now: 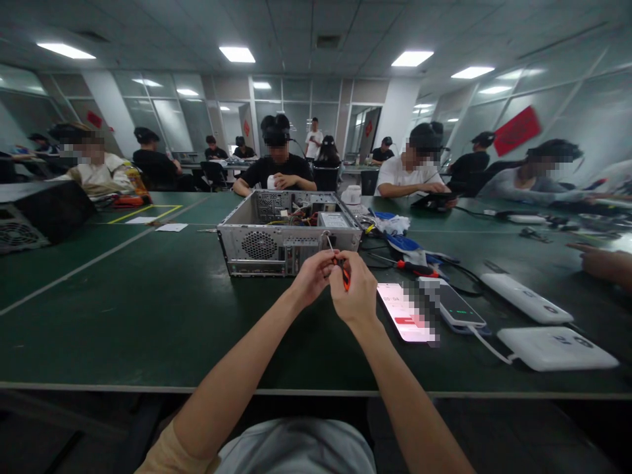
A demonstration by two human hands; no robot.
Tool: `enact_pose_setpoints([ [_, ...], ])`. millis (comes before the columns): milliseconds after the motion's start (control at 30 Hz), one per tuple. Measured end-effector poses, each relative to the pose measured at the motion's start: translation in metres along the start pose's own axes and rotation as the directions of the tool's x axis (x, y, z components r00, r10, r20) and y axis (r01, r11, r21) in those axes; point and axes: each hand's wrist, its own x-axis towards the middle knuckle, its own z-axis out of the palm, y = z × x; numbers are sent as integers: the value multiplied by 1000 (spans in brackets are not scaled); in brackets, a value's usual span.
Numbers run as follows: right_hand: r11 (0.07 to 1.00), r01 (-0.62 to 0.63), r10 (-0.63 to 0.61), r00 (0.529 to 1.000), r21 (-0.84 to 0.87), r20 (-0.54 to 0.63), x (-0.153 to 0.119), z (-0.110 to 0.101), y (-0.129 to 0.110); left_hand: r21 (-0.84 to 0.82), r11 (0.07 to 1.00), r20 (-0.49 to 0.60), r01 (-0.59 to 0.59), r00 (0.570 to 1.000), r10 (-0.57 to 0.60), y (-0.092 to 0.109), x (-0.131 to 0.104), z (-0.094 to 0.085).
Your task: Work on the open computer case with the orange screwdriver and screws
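Note:
An open metal computer case (259, 245) lies on the table in front of me, its vented panel facing me. My right hand (354, 289) is closed around the orange and black handle of a screwdriver (346, 279). The thin metal shaft points up and away, close to the case's near panel; whether the tip touches it, I cannot tell. At the front of the handle, the fingers of my left hand (316, 273) pinch the screwdriver. Any small part between those fingertips is hidden. Inside the case are cables and a silver metal box (333, 219).
Right of my hands lie a lit phone (402, 313), a second phone (459, 304), white power banks (557, 349), a red and black screwdriver (415, 268) and blue gloves (407, 249). A black case (54, 207) stands far left. Several people sit around; another person's hand (600, 262) reaches in at right.

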Motion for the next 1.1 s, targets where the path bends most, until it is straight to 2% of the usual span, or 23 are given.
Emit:
enact_pose_setpoints([
  [67,1000,-4,4,1000,8,8,-1,1,0,-3,1000,-16,7,1000,-7,1,-1,0],
  [267,993,119,-119,992,24,-31,0,2,0,-25,1000,8,8,1000,-8,4,-3,1],
  [467,991,135,-135,991,24,-6,1,1,-2,-49,997,38,52,998,-50,6,-6,5],
  [567,989,145,-145,989,19,-19,1,2,-1,-59,998,68,39,997,-35,5,-7,7],
  [767,994,98,-96,995,43,-38,-1,6,5,-96,994,139,52,989,-38,2,-6,4],
  [933,998,43,-41,998,48,-51,-2,5,4,-102,994,126,47,991,-34,1,-4,2],
  [1100,1000,22,-22,1000,20,4,-2,1,-1,-99,993,129,66,990,-53,0,-2,2],
])
